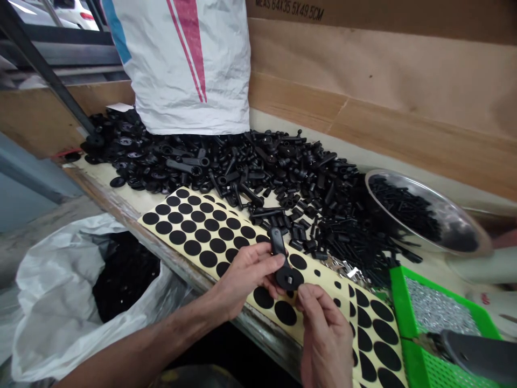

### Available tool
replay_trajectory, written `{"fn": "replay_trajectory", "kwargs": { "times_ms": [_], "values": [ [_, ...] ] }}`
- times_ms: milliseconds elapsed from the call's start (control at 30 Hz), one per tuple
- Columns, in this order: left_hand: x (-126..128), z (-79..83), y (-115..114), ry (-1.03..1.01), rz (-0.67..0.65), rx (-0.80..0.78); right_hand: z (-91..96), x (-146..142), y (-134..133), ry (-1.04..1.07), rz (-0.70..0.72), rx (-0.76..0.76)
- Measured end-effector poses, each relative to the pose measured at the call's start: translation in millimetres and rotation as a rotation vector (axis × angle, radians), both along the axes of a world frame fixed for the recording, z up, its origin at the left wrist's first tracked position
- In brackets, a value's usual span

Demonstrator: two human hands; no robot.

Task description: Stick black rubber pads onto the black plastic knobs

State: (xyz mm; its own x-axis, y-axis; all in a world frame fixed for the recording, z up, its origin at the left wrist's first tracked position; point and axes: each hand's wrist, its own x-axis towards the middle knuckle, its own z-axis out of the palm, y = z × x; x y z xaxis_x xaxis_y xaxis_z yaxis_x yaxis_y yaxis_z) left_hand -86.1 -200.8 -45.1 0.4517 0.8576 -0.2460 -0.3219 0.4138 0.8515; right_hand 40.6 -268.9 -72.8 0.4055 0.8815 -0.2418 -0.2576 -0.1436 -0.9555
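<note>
My left hand (244, 277) pinches a black plastic lever part (284, 265) with a round end, held just above a yellow sheet of black round stickers (202, 229). My right hand (325, 334) sits close below the part's round end, fingertips pressed together near it; whether they hold anything is hidden. A second sticker sheet (375, 334) lies under my right hand.
A big heap of black plastic parts (258, 167) covers the bench behind the sheets. A steel bowl of black screws (424, 213) stands at right, a green tray of small metal bits (407, 302) beside it. A white woven sack (186, 64) stands behind; a plastic bag of black parts (81, 291) hangs left.
</note>
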Motion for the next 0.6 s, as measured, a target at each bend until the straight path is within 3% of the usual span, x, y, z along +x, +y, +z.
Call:
{"fn": "replay_trajectory", "kwargs": {
  "times_ms": [600],
  "values": [
    [0.1, -1.7, 0.7, -0.011, -0.002, -0.030, -5.1, 2.4, -0.4, -0.030, -0.011, -0.022]
  ]
}}
